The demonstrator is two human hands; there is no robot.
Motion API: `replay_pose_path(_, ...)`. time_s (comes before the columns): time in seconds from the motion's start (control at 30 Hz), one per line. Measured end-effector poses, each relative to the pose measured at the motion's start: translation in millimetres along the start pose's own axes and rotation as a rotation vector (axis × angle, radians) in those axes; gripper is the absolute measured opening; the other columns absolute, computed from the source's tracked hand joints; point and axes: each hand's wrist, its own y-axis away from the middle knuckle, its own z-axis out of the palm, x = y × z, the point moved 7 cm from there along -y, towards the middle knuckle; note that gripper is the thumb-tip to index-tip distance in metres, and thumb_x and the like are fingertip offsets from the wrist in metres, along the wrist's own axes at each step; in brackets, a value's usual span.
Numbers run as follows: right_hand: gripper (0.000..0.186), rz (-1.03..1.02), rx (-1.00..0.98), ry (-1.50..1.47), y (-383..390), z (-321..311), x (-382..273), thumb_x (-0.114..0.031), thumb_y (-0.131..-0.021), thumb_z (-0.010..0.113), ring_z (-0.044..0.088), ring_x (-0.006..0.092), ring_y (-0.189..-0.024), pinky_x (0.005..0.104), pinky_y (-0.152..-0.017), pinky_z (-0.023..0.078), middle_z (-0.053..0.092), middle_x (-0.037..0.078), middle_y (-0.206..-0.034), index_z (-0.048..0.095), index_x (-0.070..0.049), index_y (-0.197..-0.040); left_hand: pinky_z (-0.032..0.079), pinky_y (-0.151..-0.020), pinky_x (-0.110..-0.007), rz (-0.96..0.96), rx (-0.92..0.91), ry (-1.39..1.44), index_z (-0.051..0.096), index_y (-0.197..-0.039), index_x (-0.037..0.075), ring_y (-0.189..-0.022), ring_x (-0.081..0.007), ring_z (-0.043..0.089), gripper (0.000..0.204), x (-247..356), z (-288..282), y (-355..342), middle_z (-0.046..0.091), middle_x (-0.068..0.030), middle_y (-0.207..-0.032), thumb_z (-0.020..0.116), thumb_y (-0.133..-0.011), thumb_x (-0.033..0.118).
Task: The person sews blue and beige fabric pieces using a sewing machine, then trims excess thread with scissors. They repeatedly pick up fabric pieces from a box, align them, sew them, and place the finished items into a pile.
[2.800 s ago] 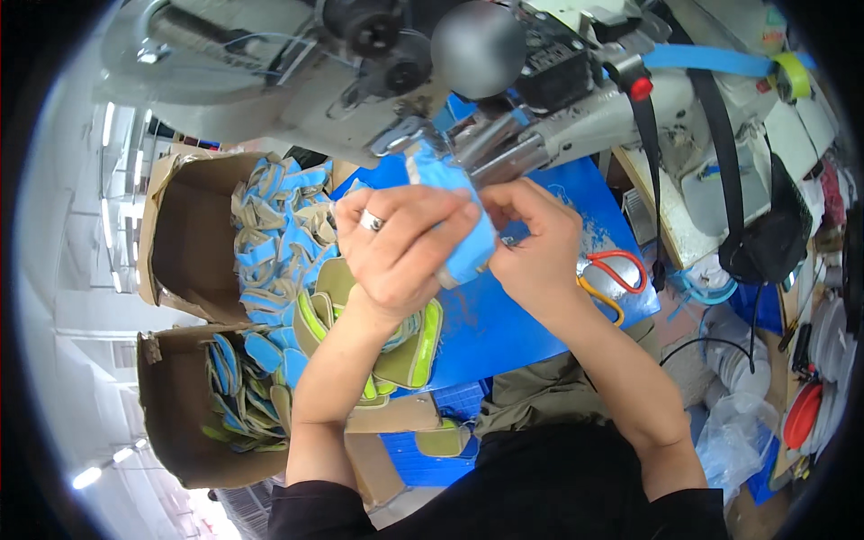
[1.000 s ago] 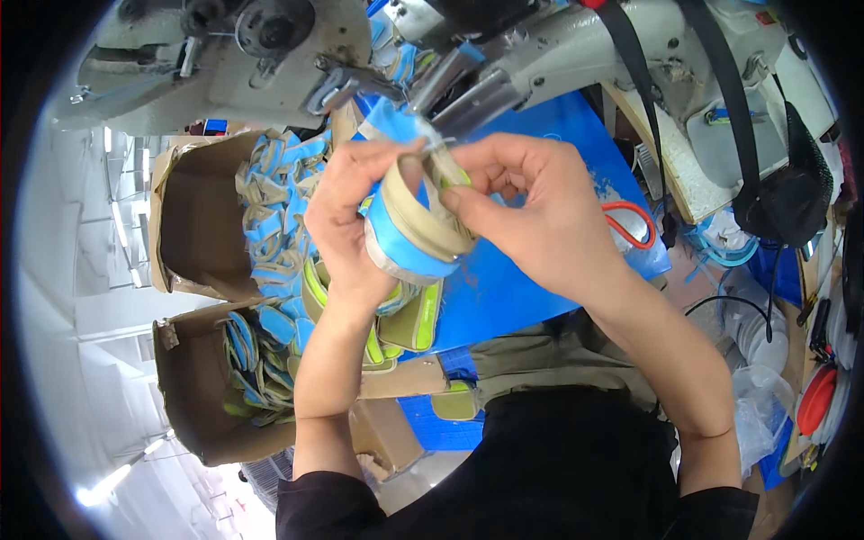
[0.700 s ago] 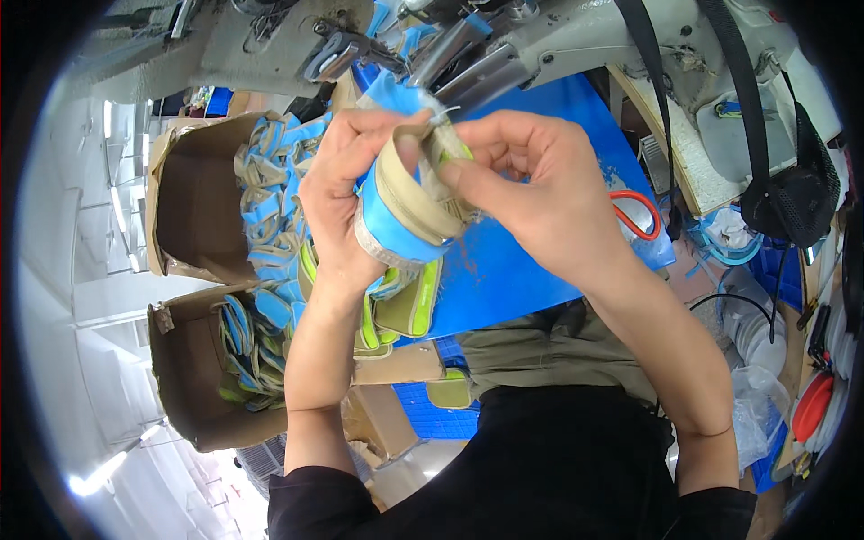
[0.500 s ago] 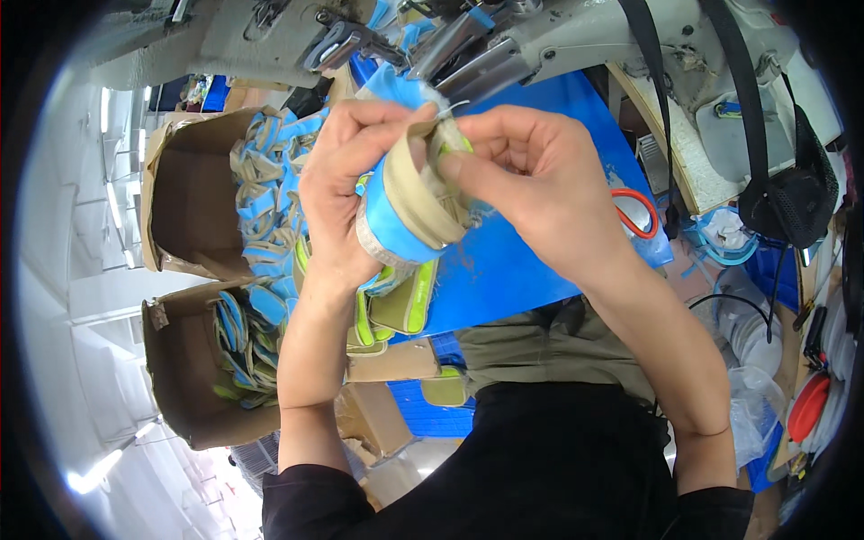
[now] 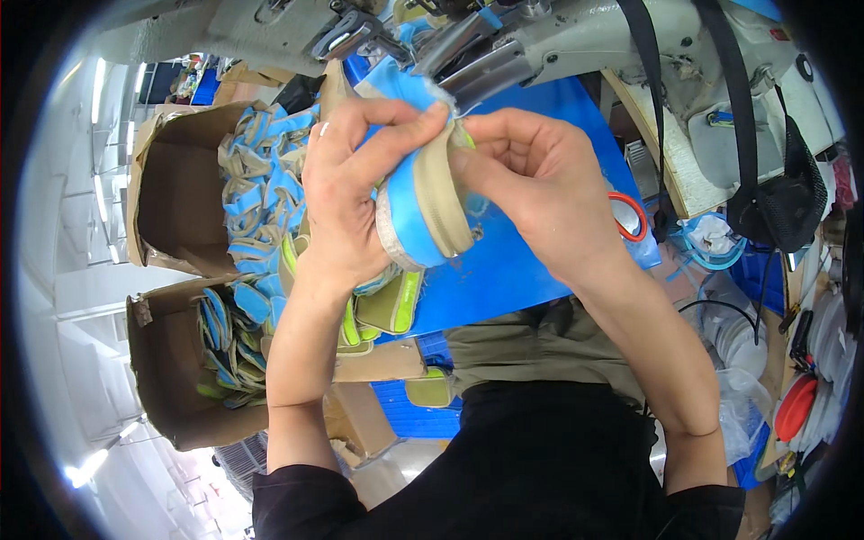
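Note:
A curled fabric band (image 5: pixel 439 207), beige and blue with a pale fuzzy edge, is held up between my hands above a blue work surface (image 5: pixel 513 270). My left hand (image 5: pixel 342 198) pinches its upper edge between thumb and fingers, the palm beside the blue part. From the other side my right hand (image 5: pixel 562 193) grips the same edge with thumb and forefinger, its other fingers curled. A bit of lime-green trim shows by the right fingertips. Below my left wrist lie olive fabric pieces (image 5: pixel 391 301) with lime-green edging.
A sewing machine (image 5: pixel 585 45) spans the top. At left, one cardboard box (image 5: pixel 184 202) stands beside a heap of blue-and-beige pieces (image 5: pixel 265 193); another box (image 5: pixel 166 378) holds more pieces. A red ring-shaped handle (image 5: pixel 643 220) lies right of my right hand. Black straps (image 5: pixel 742 117) hang at right.
The band has turned so more of its beige outer side faces up, and its inside shows less. My left fingers have shifted along the upper edge. The view has moved slightly.

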Motion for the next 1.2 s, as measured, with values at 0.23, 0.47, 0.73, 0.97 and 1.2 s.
replay_pose_path(0.23,0.018,-0.032,0.004,0.112,-1,-1,-6,-0.006,-0.088,0.074,0.066,0.0104,-0.073,0.0271,-0.066,0.052,0.073,0.006,-0.079,0.075,0.005,-0.102,0.05,-0.078,-0.036,-0.034,0.145,0.08,0.079,-0.116,0.012,-0.092,-0.0267,0.068,0.048,-10,4,4,0.071,-0.009,-0.107,0.085,-0.069,0.018)
replay_pose_path(0.47,0.014,-0.043,0.01,0.301,-4,-4,-14,0.0,-0.085,0.07,0.064,0.0086,-0.073,0.0253,-0.068,0.051,0.07,0.003,-0.077,0.074,0.003,-0.098,0.047,-0.079,-0.035,0.187,0.268,-0.249,0.08,-0.108,0.012,-0.091,-0.0215,0.07,0.039,9,1,3,0.075,-0.006,-0.107,0.079,-0.07,0.019)
replay_pose_path(0.73,0.017,0.016,0.002,0.219,-1,-4,-6,0.005,-0.086,0.068,0.061,0.0055,-0.08,0.0231,-0.073,0.05,0.068,0.0,-0.085,0.073,0.003,-0.103,0.045,-0.08,-0.033,0.235,0.268,-0.328,0.08,-0.105,0.009,-0.091,-0.0182,0.071,0.036,15,-2,3,0.076,-0.0031,-0.109,0.072,-0.071,0.017)
replay_pose_path(0.97,0.019,0.084,-0.005,0.171,-2,-2,-4,0.006,-0.09,0.068,0.063,0.0059,-0.083,0.0235,-0.077,0.051,0.071,0.001,-0.09,0.072,0.005,-0.109,0.045,-0.083,-0.033,0.211,0.21,-0.327,0.078,-0.108,0.008,-0.095,-0.0194,0.071,0.04,14,-10,-5,0.076,-0.0038,-0.11,0.072,-0.07,0.017)
replay_pose_path(1.2,0.022,0.13,-0.007,0.14,-14,4,-9,0.006,-0.089,0.067,0.064,0.0057,-0.083,0.0237,-0.076,0.051,0.072,0.003,-0.093,0.072,0.005,-0.11,0.046,-0.081,-0.035,0.2,0.229,-0.337,0.078,-0.109,0.01,-0.09,-0.0202,0.07,0.042,7,-12,-14,0.073,-0.0023,-0.101,0.073,-0.068,0.017)
